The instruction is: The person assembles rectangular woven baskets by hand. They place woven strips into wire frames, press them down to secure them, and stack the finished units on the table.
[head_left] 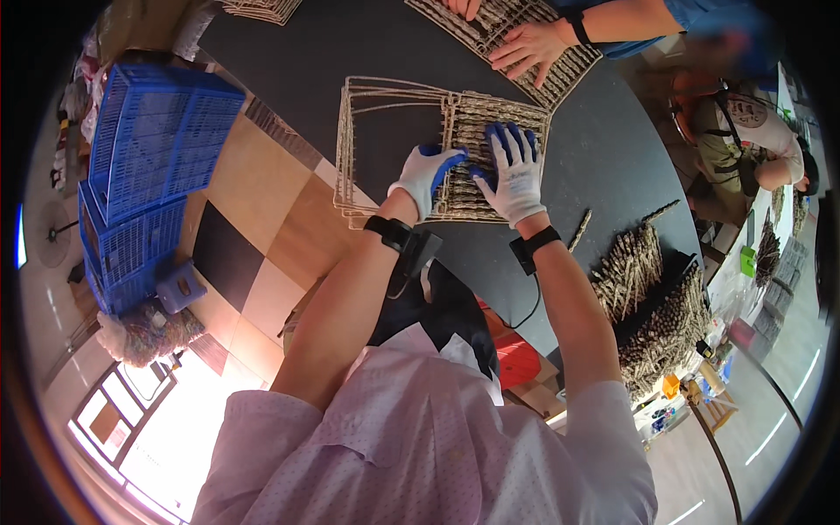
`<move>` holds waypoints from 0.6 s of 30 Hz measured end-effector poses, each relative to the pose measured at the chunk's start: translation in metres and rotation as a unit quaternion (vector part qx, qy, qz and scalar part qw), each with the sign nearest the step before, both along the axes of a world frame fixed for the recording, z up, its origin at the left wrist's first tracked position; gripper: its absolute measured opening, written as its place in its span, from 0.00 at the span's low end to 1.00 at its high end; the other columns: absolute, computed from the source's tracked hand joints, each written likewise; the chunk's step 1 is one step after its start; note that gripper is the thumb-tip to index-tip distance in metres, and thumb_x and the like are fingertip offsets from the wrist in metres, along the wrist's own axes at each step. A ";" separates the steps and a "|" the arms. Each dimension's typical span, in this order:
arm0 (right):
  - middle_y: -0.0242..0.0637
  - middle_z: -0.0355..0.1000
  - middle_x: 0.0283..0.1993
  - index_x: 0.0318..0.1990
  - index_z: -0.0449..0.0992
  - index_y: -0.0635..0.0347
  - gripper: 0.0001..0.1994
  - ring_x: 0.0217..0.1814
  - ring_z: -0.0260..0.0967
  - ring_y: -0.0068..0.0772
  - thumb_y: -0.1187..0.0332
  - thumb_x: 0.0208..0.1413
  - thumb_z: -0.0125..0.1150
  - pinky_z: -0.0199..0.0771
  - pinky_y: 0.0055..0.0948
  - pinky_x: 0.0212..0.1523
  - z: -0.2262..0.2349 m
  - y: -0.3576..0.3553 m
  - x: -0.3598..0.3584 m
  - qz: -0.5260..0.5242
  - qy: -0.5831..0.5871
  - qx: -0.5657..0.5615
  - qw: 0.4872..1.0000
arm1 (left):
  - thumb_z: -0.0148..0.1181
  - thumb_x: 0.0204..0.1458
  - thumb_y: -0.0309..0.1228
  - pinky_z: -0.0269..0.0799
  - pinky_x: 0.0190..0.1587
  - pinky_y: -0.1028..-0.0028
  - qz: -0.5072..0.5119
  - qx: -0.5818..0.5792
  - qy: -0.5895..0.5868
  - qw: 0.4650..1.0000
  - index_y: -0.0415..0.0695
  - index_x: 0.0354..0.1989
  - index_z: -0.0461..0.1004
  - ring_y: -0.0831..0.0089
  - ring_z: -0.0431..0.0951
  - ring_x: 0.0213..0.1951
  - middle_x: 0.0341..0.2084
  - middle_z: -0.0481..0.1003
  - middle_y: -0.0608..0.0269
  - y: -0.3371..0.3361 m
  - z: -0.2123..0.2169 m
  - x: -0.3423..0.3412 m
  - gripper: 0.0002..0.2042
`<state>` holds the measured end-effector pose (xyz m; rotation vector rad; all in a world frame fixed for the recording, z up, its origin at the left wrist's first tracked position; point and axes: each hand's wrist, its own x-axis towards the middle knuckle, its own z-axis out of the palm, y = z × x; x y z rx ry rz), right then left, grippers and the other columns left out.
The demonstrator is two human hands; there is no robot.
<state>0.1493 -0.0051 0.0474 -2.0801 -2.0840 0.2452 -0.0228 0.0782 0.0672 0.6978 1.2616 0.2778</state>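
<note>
On the dark table lies a stack of rectangular frames (346, 140) wrapped in beige cord. Twisted straw-coloured strands (468, 197) fill the right part of the top frame; its left part is bare. My left hand (422, 181), in a white glove with blue fingers, is bent at the inner edge of these strands. Its fingers are drawn together, and what they pinch is hidden. Gloved the same way, my right hand (514, 175) lies over the strands with fingers stretched out and thumb toward the left hand.
Across the table (604, 157), a co-worker's hands (534, 48) rest on another strand-filled frame (569, 80). Bundles of twisted strands (634, 271) stand right of my arm. Blue plastic crates (162, 140) are stacked at left. Another person (744, 140) sits at far right.
</note>
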 end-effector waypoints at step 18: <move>0.42 0.54 0.67 0.67 0.57 0.50 0.40 0.71 0.45 0.47 0.44 0.48 0.61 0.41 0.52 0.70 0.008 0.005 -0.003 -0.035 -0.029 -0.030 0.999 | 0.65 0.46 0.46 0.73 0.49 0.61 -0.240 0.273 0.371 0.854 0.34 0.44 0.74 0.49 0.76 0.47 0.41 0.76 0.41 0.006 -0.007 0.030 0.26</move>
